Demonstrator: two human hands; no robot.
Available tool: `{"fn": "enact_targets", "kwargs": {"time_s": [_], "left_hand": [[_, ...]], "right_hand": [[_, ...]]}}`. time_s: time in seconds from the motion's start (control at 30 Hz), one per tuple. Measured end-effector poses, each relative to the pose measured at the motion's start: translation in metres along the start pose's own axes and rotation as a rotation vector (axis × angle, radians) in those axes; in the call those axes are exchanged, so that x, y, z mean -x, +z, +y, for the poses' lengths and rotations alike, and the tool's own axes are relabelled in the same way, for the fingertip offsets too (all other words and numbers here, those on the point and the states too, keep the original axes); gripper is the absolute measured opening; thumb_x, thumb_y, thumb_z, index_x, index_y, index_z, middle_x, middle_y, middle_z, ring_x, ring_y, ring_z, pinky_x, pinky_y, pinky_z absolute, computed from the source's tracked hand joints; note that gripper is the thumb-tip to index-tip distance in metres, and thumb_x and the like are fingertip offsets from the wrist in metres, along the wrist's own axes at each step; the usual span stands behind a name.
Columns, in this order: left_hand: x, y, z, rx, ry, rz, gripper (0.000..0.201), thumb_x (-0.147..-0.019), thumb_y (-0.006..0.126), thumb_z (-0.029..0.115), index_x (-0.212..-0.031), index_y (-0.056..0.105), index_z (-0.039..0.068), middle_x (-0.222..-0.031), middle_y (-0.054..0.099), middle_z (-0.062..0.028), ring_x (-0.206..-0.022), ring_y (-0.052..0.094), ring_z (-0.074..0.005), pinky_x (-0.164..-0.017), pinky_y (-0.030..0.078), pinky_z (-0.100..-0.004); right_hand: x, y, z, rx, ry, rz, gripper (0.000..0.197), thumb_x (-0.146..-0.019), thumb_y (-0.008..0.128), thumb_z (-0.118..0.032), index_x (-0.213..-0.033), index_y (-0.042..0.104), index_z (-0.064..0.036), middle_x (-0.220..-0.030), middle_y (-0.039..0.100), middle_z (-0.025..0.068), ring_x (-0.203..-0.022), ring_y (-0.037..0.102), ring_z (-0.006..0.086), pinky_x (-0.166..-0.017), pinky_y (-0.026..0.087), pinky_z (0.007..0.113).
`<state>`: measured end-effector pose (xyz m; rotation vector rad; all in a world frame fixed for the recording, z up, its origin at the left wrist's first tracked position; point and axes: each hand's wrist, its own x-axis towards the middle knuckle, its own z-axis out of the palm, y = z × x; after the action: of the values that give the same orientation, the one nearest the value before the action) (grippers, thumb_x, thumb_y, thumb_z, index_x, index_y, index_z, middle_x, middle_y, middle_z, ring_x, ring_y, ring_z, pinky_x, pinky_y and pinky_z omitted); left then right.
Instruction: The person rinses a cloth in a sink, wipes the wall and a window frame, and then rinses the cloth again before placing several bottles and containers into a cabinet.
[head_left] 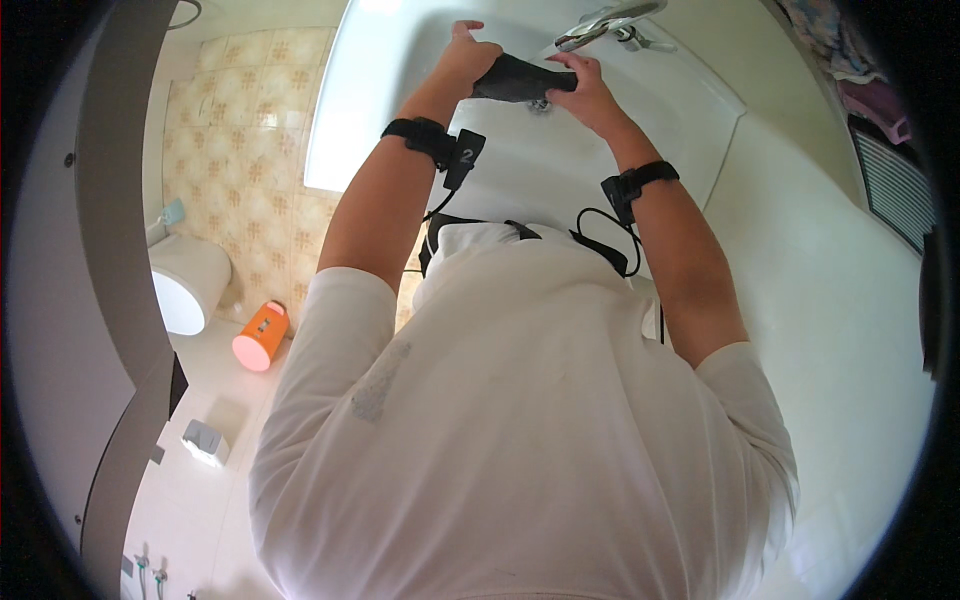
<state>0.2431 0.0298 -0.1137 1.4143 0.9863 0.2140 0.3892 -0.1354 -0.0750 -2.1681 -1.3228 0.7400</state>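
Note:
A dark grey cloth [522, 80] is stretched between my two hands over the white washbasin [328, 140]. My left hand [470, 62] grips its left end, with a finger pointing away from the cloth. At the other end, my right hand [588, 96] pinches the cloth between thumb and fingers. The chrome faucet [605, 25] hangs just beyond and above my right hand; whether water is running is hard to make out. Part of the metal drain [540, 106] shows below the cloth's near edge.
Black straps with small boxes and cables circle both wrists. On the floor to my left stand a white toilet [195, 280], an orange bin [262, 336] and a small white bin [205, 443]. A grey partition [110, 220] rises at the far left. Fabrics [830, 40] lie at the upper right.

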Motion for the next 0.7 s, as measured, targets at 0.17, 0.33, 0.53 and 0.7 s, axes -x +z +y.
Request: {"fn": "enact_targets", "kwargs": {"time_s": [0.17, 0.33, 0.53, 0.7], "left_hand": [[0.014, -0.003, 0.023, -0.264, 0.160, -0.262, 0.050, -0.074, 0.069, 0.007, -0.122, 0.058, 0.012, -0.102, 0.065, -0.0169, -0.091, 0.064, -0.0319, -0.083, 0.052, -0.0383], [0.001, -0.012, -0.007, -0.718, 0.473, -0.197, 0.036, -0.077, 0.070, 0.013, -0.113, 0.064, 0.010, -0.092, 0.063, -0.0202, -0.087, 0.064, -0.0334, -0.082, 0.052, -0.0399], [0.000, -0.012, -0.013, -0.288, 0.434, -0.028, 0.031, -0.087, 0.067, 0.027, -0.099, 0.064, -0.001, -0.092, 0.063, -0.0098, -0.092, 0.063, -0.0213, -0.085, 0.049, -0.0349], [0.017, -0.008, 0.000, 0.663, 0.024, -0.325, 0.029, -0.088, 0.065, 0.029, -0.104, 0.060, 0.005, -0.091, 0.062, -0.0041, -0.089, 0.059, -0.0146, -0.076, 0.049, -0.0294]], "right_hand": [[-0.009, 0.000, 0.034, 0.089, -0.084, -0.115, 0.035, -0.080, 0.069, -0.015, -0.113, 0.061, -0.0090, -0.101, 0.061, 0.0130, -0.096, 0.061, 0.0273, -0.088, 0.047, 0.037], [-0.020, -0.024, 0.010, -0.151, 0.131, -0.199, 0.027, -0.086, 0.065, -0.022, -0.107, 0.064, -0.0050, -0.092, 0.066, 0.0084, -0.085, 0.061, 0.0212, -0.078, 0.047, 0.034], [-0.021, -0.021, 0.019, -0.896, 0.218, -0.094, 0.028, -0.092, 0.059, -0.024, -0.112, 0.062, -0.0049, -0.104, 0.063, 0.0030, -0.094, 0.058, 0.0153, -0.083, 0.047, 0.031], [-0.013, -0.017, -0.009, -1.196, 0.285, -0.068, 0.029, -0.095, 0.055, -0.024, -0.117, 0.059, -0.0056, -0.110, 0.061, 0.0029, -0.098, 0.058, 0.0145, -0.088, 0.046, 0.029]]}}
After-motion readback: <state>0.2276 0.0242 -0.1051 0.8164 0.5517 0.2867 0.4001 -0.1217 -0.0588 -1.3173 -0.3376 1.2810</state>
